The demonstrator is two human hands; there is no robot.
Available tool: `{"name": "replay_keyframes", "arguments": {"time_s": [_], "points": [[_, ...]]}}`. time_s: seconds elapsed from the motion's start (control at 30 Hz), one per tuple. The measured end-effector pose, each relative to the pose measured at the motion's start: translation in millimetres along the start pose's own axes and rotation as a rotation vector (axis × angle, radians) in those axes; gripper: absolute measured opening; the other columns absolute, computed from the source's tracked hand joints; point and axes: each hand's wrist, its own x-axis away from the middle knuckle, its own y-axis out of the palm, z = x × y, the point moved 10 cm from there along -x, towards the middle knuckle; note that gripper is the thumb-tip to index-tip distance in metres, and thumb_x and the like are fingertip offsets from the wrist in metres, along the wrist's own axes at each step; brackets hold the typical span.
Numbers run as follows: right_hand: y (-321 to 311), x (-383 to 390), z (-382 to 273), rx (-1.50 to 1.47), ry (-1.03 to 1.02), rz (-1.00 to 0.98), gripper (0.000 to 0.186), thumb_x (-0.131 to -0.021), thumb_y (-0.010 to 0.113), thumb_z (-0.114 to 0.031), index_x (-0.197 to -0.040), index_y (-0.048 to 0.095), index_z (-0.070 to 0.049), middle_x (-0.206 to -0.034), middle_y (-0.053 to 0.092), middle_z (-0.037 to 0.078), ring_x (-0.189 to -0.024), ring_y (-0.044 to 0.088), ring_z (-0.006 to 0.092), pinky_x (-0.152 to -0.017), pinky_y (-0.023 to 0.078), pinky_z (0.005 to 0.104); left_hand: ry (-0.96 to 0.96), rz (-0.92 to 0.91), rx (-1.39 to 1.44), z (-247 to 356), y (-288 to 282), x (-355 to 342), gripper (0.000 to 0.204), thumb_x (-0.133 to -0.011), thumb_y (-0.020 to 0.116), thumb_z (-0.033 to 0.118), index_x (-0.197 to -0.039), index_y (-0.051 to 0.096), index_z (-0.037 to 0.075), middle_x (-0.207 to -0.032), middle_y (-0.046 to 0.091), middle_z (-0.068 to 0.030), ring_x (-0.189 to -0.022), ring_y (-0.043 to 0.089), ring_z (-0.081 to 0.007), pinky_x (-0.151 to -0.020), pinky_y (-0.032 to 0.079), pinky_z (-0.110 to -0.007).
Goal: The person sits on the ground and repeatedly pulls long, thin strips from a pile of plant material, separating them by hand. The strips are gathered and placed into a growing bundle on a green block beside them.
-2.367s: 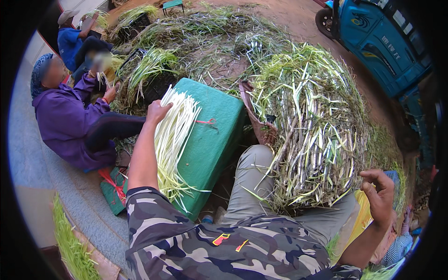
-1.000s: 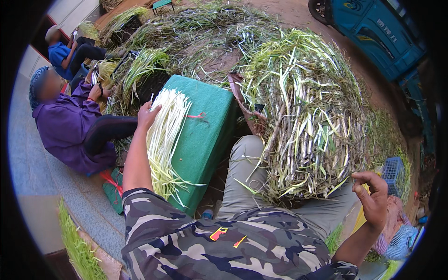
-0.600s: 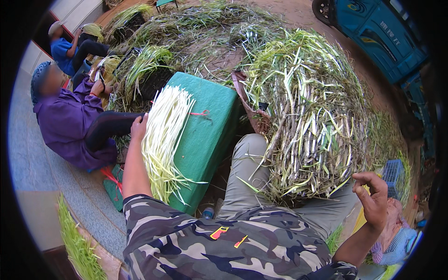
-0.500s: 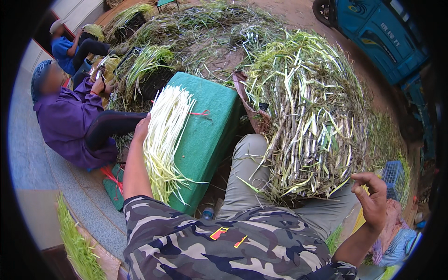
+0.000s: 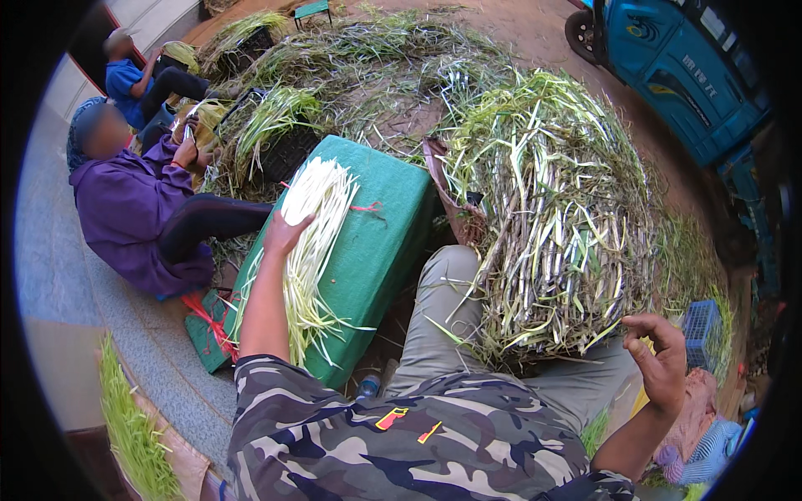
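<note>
A bundle of long, pale blanched stalks [image 5: 322, 200], white at the far end and yellow-green toward me, lies on a green wrapped block [image 5: 368, 242]. My left hand [image 5: 288, 232] is over the bundle's left side, its fingers curled across some stalks; their undersides are hidden. Red ties [image 5: 368, 209] stick out from beneath the stalks. To the right, my right hand [image 5: 660, 359] hovers by the near edge of a big heap of untrimmed stalks [image 5: 560, 225]. Its fingers are bent, with the thumb apart and nothing visible between them.
Two people sit at the left, one in purple [image 5: 134, 209], one in blue [image 5: 125, 79]. Black crates [image 5: 288, 150] of greens and loose trimmings lie beyond the block. A blue vehicle [image 5: 685, 75] stands far right, a blue basket [image 5: 702, 330] nearer. A bottle [image 5: 369, 386] is beside my leg.
My left hand has moved right, from the bundle's left edge onto the stalks. Some stalks now show left of my forearm. My right hand has barely moved.
</note>
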Motion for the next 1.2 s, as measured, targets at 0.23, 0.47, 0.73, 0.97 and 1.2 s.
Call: {"name": "replay_keyframes", "arguments": {"time_s": [0.23,0.47,0.73,0.97,1.2], "points": [[-3.1,7.2,0.4,-0.023,0.016,0.007,0.028,-0.086,0.072,-0.009,-0.111,0.069,0.003,-0.085,0.066,0.007,-0.081,0.061,0.0159,-0.077,0.047,0.0295,0.005,0.131,-0.132,23.3,-3.2,30.6,0.122,-0.06,0.078,0.077,-0.142,0.041,-0.005,-0.14,0.053,-0.0275,-0.13,0.051,-0.0423,-0.107,0.042,-0.05],[-14.7,13.2,-9.2,-0.015,-0.084,0.023,0.029,-0.083,0.07,-0.001,-0.112,0.07,0.002,-0.084,0.067,0.008,-0.078,0.064,0.0157,-0.074,0.051,0.0309,-0.004,0.055,-0.194,16.3,4.4,16.9,0.122,-0.062,0.076,0.078,-0.144,0.04,-0.004,-0.14,0.053,-0.0289,-0.132,0.05,-0.0414,-0.107,0.042,-0.051],[-31.9,27.9,-2.2,-0.067,-0.085,0.049,0.034,-0.079,0.074,0.003,-0.112,0.071,0.001,-0.082,0.066,0.006,-0.076,0.062,0.0127,-0.071,0.05,0.0282,-0.048,0.012,-0.176,5.8,-11.0,-25.4,0.108,-0.067,0.073,0.077,-0.142,0.049,0.003,-0.137,0.058,-0.0238,-0.127,0.055,-0.0426,-0.104,0.044,-0.047],[-41.0,29.7,8.1,-0.112,-0.154,0.105,0.034,-0.078,0.075,0.004,-0.112,0.071,0.0,-0.083,0.067,0.005,-0.075,0.062,0.0111,-0.069,0.049,0.027,0.402,0.171,0.239,164.3,-19.6,28.1,0.059,-0.093,0.067,0.047,-0.127,0.063,-0.001,-0.118,0.069,-0.0207,-0.11,0.066,-0.0343,-0.095,0.05,-0.041],[-50.9,29.0,18.4,-0.163,-0.178,0.121,0.031,-0.082,0.073,0.002,-0.113,0.071,-0.001,-0.084,0.066,0.005,-0.075,0.061,0.0117,-0.071,0.05,0.0267,0.364,-0.504,0.994,347.6,68.9,163.9,0.035,-0.1,0.063,0.035,-0.119,0.065,0.005,-0.106,0.071,-0.008,-0.091,0.066,-0.0134,-0.074,0.056,-0.028]]}}
